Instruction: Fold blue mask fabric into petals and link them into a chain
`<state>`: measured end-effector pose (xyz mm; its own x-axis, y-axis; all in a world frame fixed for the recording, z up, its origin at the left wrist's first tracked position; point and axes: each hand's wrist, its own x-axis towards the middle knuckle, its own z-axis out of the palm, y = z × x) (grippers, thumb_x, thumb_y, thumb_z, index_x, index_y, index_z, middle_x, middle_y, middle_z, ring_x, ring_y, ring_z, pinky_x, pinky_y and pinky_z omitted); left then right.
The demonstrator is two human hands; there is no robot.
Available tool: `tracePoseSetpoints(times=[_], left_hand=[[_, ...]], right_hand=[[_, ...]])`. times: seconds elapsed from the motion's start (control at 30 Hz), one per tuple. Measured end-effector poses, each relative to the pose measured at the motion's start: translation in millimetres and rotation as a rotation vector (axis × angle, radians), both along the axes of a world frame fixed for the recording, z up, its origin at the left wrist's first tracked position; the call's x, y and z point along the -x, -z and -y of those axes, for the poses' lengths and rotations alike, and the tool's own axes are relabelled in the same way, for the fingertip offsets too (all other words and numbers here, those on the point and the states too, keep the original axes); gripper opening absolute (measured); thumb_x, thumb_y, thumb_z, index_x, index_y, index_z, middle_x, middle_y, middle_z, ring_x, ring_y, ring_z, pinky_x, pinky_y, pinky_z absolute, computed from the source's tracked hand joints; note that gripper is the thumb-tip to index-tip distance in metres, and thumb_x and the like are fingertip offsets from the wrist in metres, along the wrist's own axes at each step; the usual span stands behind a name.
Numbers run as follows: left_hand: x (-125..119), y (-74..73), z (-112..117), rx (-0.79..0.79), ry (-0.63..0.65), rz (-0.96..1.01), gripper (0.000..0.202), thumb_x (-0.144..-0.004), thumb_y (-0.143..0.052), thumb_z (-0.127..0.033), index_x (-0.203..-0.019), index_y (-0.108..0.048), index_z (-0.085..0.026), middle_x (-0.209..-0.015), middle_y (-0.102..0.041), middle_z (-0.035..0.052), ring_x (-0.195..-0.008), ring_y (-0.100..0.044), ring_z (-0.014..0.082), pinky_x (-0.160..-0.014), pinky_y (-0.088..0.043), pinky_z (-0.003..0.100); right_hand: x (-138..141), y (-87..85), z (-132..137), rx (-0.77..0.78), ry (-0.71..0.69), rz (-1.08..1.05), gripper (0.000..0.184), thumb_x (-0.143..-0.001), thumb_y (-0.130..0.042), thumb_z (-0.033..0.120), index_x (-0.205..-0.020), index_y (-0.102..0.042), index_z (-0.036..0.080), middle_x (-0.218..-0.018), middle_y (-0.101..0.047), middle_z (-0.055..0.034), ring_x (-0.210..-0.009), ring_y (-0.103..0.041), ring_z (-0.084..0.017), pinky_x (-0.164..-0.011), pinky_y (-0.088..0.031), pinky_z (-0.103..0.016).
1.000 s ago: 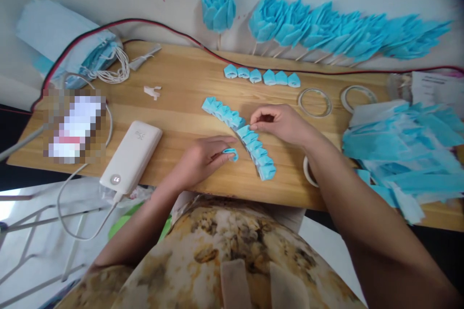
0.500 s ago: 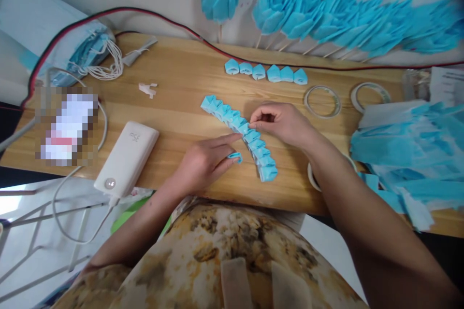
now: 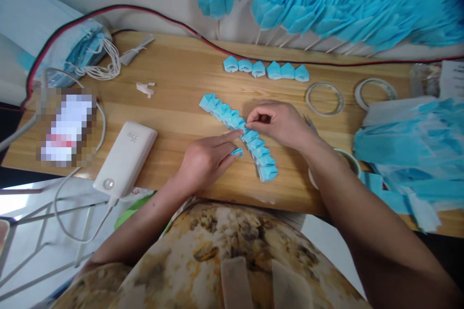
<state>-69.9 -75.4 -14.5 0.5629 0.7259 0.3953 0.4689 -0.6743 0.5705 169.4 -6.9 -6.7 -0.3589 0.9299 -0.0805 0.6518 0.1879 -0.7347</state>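
A long row of folded blue fabric petals [image 3: 263, 157], set side by side on a strip, lies aslant across the wooden table in front of me. My right hand [image 3: 277, 123] is closed in a pinch at the middle of this row, thumb and index finger on the upper edge of a petal. From the other side, the index finger of my left hand [image 3: 203, 160] stretches out and presses on the same spot. Between that hand's thumb and other fingers sits a small folded blue petal [image 3: 237, 152], partly hidden.
Several loose folded petals [image 3: 258, 68] line the table's back, below blue fabric flowers [image 3: 275, 0] on sticks. Tape rolls [image 3: 324, 99] and a pile of blue fabric pieces [image 3: 395, 130] lie right. A power bank [image 3: 126, 157], blurred phone [image 3: 68, 128] and cables are left.
The view has shifted slightly. Both hands stay at the middle of the petal row, with the left index fingertip and the right pinch drawn a little closer together.
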Motion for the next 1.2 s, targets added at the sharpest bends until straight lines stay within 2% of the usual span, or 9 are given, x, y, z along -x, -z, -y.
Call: tracePoseSetpoints(times=[0.2, 0.37, 0.5, 0.67, 0.83, 0.97, 1.03, 1.1, 1.2], left_hand=[[1, 2.5, -1, 0.083, -0.073, -0.120, 0.025, -0.107, -0.055, -0.030, -0.092, -0.071, -0.017, -0.133, -0.077, 0.0109, -0.109, -0.080, 0.0290, -0.086, -0.065, 0.035], [2, 0.2, -2, 0.184, -0.079, -0.141, 0.024, -0.106, -0.055, -0.030, -0.092, -0.071, -0.019, -0.137, -0.075, 0.0084, -0.112, -0.080, 0.0276, -0.088, -0.063, 0.033], [2, -0.5, -2, 0.217, -0.072, -0.127, 0.026, -0.107, -0.054, -0.030, -0.090, -0.070, -0.019, -0.139, -0.074, 0.0091, -0.115, -0.079, 0.0283, -0.089, -0.062, 0.033], [2, -0.5, -2, 0.237, -0.068, -0.133, 0.029, -0.107, -0.052, -0.033, -0.088, -0.069, -0.019, -0.142, -0.072, 0.0089, -0.115, -0.078, 0.0284, -0.089, -0.062, 0.033], [2, -0.2, -3, 0.226, -0.075, -0.128, 0.028, -0.107, -0.052, -0.032, -0.089, -0.070, -0.019, -0.140, -0.073, 0.0088, -0.117, -0.078, 0.0290, -0.090, -0.063, 0.034], [3, 1.9, -4, 0.231, -0.089, -0.120, 0.030, -0.106, -0.052, -0.032, -0.085, -0.070, -0.019, -0.137, -0.074, 0.0085, -0.116, -0.078, 0.0304, -0.090, -0.063, 0.036], [3, 3.7, -4, 0.233, -0.088, -0.106, 0.030, -0.105, -0.052, -0.032, -0.085, -0.070, -0.019, -0.137, -0.075, 0.0097, -0.116, -0.078, 0.0320, -0.090, -0.063, 0.038], [4, 5.4, -4, 0.241, -0.089, -0.086, 0.029, -0.104, -0.054, -0.032, -0.084, -0.071, -0.019, -0.136, -0.075, 0.0111, -0.115, -0.078, 0.0324, -0.090, -0.062, 0.039], [4, 6.8, -4, 0.292, -0.095, -0.021, 0.031, -0.102, -0.056, -0.034, -0.078, -0.069, -0.020, -0.134, -0.076, 0.0110, -0.113, -0.079, 0.0303, -0.088, -0.062, 0.036]], right_hand=[[-7, -2.7, 0, -0.012, -0.049, -0.030, 0.014, -0.091, -0.071, 0.033, -0.086, -0.080, 0.024, -0.088, -0.077, -0.0031, -0.078, -0.066, -0.019, -0.072, -0.046, -0.034], [-13, -11.1, 7, -0.181, -0.134, 0.017, 0.031, -0.097, -0.055, 0.024, -0.111, -0.082, 0.030, -0.110, -0.079, -0.0049, -0.097, -0.070, -0.025, -0.090, -0.052, -0.042], [-16, -9.3, 11, -0.311, -0.218, 0.106, 0.041, -0.095, -0.048, 0.015, -0.109, -0.083, 0.030, -0.112, -0.077, -0.0065, -0.103, -0.067, -0.027, -0.091, -0.051, -0.044], [-8, -3.3, 14, -0.327, -0.258, 0.193, 0.041, -0.092, -0.051, 0.007, -0.107, -0.083, 0.028, -0.106, -0.076, -0.0082, -0.101, -0.065, -0.027, -0.085, -0.050, -0.042], [5, 2.6, 13, -0.347, -0.206, 0.264, 0.037, -0.093, -0.050, 0.007, -0.100, -0.082, 0.025, -0.101, -0.076, -0.0094, -0.099, -0.065, -0.029, -0.082, -0.049, -0.042], [-6, -6.8, 13, -0.259, -0.039, 0.043, 0.036, -0.090, -0.048, 0.006, -0.099, -0.076, 0.026, -0.112, -0.075, -0.0061, -0.102, -0.069, -0.025, -0.090, -0.054, -0.042], [-13, -17.4, 27, -0.235, 0.111, -0.023, 0.032, -0.093, -0.048, 0.011, -0.107, -0.072, 0.026, -0.114, -0.075, -0.0072, -0.099, -0.071, -0.025, -0.089, -0.056, -0.043], [-14, -25.6, 52, -0.225, 0.170, -0.003, 0.028, -0.096, -0.055, 0.021, -0.119, -0.069, 0.026, -0.121, -0.076, -0.0095, -0.104, -0.072, -0.028, -0.091, -0.058, -0.047], [-2, -22.4, 94, -0.241, 0.062, 0.111, 0.061, -0.091, -0.069, 0.030, -0.151, -0.053, 0.029, -0.150, -0.064, -0.0133, -0.136, -0.061, -0.038, -0.113, -0.050, -0.060]])
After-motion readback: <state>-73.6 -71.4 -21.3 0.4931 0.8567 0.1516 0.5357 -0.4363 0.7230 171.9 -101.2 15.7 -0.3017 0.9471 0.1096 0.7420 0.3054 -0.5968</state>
